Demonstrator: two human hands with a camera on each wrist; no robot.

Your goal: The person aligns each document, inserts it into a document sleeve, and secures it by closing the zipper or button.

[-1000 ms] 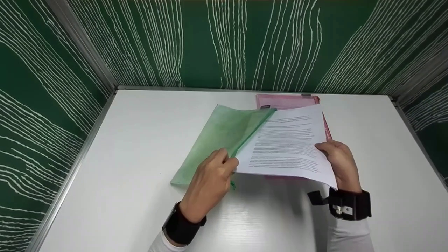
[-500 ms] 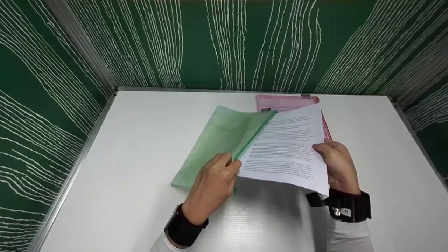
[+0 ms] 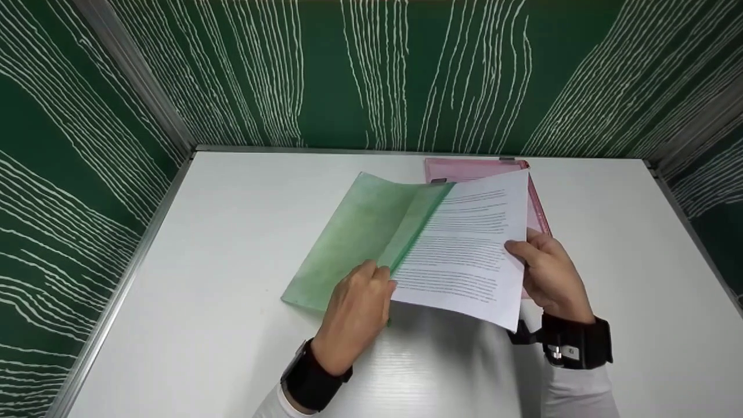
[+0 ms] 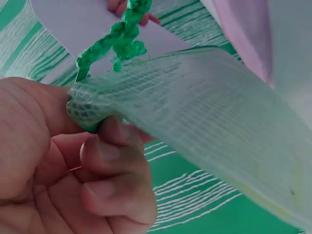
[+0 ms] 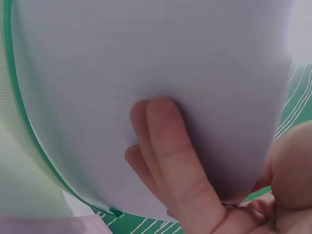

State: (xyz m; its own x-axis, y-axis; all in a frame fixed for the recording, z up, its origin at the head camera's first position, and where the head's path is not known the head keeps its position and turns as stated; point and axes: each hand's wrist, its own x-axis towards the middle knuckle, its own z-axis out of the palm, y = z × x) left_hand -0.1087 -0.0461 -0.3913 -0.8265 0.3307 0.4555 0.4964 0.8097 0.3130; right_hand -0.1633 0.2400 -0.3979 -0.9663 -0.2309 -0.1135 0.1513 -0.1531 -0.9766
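A green mesh zipper pouch (image 3: 348, 226) is held tilted over the table, its zipped edge facing right. My left hand (image 3: 357, 313) pinches the near corner of that edge; a green braided cord (image 4: 119, 39) hangs by the fingers in the left wrist view. A printed sheet of paper (image 3: 458, 249) lies partly inside the pouch mouth, with its right part outside. My right hand (image 3: 551, 273) grips the paper's right edge, thumb on the printed face. The other fingers (image 5: 170, 141) spread behind it in the right wrist view.
A pink zipper pouch (image 3: 473, 167) lies on the white table (image 3: 232, 232) behind the paper, mostly covered by it. A green wall (image 3: 325, 69) with white lines rises along the table's back edge. Black straps (image 3: 316, 374) circle both wrists.
My right hand has shifted left with the paper, and more of the sheet is inside the green pouch. My left hand still pinches the pouch corner and has moved slightly toward the near side.
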